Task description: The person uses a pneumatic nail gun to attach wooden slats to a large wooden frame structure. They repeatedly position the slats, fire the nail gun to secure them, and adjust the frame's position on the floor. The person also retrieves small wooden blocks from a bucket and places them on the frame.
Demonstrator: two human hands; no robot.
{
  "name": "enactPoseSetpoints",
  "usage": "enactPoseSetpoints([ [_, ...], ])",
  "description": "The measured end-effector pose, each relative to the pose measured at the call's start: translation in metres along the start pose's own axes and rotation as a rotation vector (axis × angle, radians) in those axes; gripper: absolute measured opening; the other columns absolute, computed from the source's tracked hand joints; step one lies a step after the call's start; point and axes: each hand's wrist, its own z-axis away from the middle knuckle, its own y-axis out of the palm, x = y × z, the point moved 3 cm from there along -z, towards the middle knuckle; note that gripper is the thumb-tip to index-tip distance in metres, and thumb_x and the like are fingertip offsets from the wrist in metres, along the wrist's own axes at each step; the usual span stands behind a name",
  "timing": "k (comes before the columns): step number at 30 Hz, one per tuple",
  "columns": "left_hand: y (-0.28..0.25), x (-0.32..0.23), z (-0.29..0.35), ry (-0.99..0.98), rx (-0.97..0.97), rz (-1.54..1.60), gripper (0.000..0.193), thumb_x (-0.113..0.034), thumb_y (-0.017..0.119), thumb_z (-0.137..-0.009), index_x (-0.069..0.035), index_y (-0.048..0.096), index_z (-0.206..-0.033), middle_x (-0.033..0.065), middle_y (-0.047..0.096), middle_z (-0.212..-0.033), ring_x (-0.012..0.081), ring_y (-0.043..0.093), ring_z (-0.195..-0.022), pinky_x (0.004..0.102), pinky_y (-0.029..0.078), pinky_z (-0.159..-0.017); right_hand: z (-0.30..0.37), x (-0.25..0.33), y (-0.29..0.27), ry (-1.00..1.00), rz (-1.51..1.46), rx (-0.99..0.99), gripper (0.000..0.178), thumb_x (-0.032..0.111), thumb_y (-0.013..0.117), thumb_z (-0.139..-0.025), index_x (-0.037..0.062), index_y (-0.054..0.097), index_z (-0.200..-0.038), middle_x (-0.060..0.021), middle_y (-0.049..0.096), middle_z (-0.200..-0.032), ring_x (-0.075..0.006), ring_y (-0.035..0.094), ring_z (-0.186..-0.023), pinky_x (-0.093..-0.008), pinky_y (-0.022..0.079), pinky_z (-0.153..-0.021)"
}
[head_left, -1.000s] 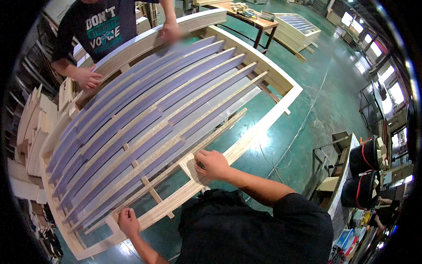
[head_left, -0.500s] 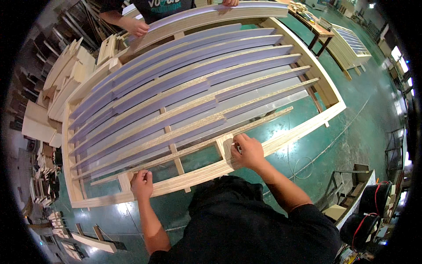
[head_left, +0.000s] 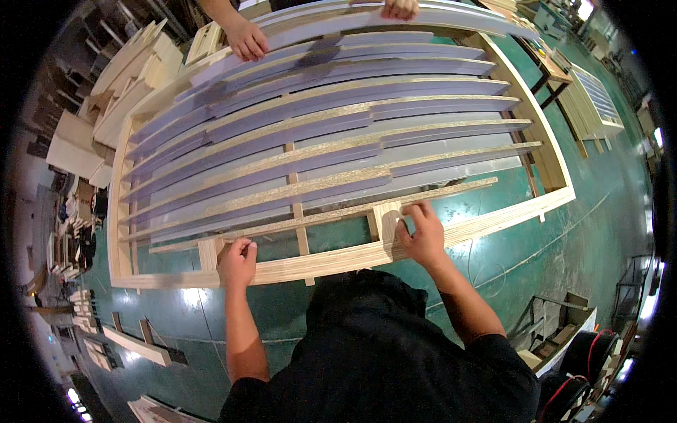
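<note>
My left hand (head_left: 238,263) is over the near rail (head_left: 317,266) of a large pale wooden frame, beside a small wood block (head_left: 209,255) at the rail's inner side. Its fingers are loosely curled with nothing visible in them. Farther right, my right hand (head_left: 422,236) hovers by a second block (head_left: 387,220), thumb and fingers apart and empty. Just beyond both blocks runs a thin slat (head_left: 338,213). Several lavender-faced strips (head_left: 317,144) with raw board edges stand on edge across the frame.
Across the frame, another person's hands (head_left: 248,41) hold a long lavender strip (head_left: 331,29) at the far rail. Stacked boards (head_left: 134,70) stand at left. A workbench (head_left: 546,67) and another slatted frame (head_left: 592,95) are at right. Loose wood (head_left: 137,345) lies on the green floor.
My view has shifted, so the frame sits differently in it. My right hand's fingers have spread near the block. The other person's long strip now reaches past the frame's far right corner.
</note>
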Motion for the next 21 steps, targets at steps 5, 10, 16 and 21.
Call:
enactPoseSetpoints([
  [5, -0.004, 0.002, 0.003, -0.019, -0.005, -0.009, 0.022, -0.028, 0.072, -0.091, -0.007, 0.072, -0.098, 0.0095, 0.073, -0.089, 0.0235, 0.071, -0.082, 0.036, 0.055, -0.075, -0.062, 0.021, -0.037, -0.368, 0.248, -0.254, 0.051, 0.008, 0.074, -0.074, 0.011, 0.06, -0.123, -0.0195, 0.05, -0.132, -0.0405, 0.047, -0.123, -0.0551, 0.037, -0.103],
  [10, -0.001, 0.0, -0.002, 0.05, -0.013, -0.041, 0.022, -0.03, 0.072, -0.09, -0.008, 0.072, -0.095, 0.0092, 0.073, -0.083, 0.0256, 0.07, -0.079, 0.0382, 0.054, -0.074, -0.179, 0.048, -0.038, -0.472, 0.585, -0.013, 0.072, 0.023, 0.07, -0.083, 0.0179, 0.044, -0.15, -0.0116, 0.042, -0.152, -0.0284, 0.031, -0.148, -0.0556, 0.019, -0.122],
  [16, -0.002, 0.006, -0.001, -0.021, 0.003, -0.094, 0.023, -0.031, 0.072, -0.089, -0.008, 0.073, -0.095, 0.0083, 0.074, -0.083, 0.0249, 0.071, -0.076, 0.0387, 0.055, -0.072, -0.258, 0.099, 0.071, -0.745, 0.859, 0.094, 0.068, 0.019, 0.061, -0.093, 0.0177, 0.032, -0.155, -0.0151, 0.055, -0.141, -0.0284, 0.051, -0.135, -0.0541, 0.029, -0.117],
  [21, -0.005, 0.006, 0.0, -0.007, 0.02, -0.067, 0.024, -0.031, 0.07, -0.092, -0.008, 0.072, -0.098, 0.0112, 0.075, -0.09, 0.0271, 0.073, -0.084, 0.0389, 0.056, -0.076, -0.298, 0.109, 0.103, -0.501, 0.751, 0.421, 0.042, 0.012, 0.06, -0.094, 0.0102, 0.044, -0.133, -0.0151, 0.074, -0.095, -0.0338, 0.074, -0.091, -0.0473, 0.058, -0.076],
])
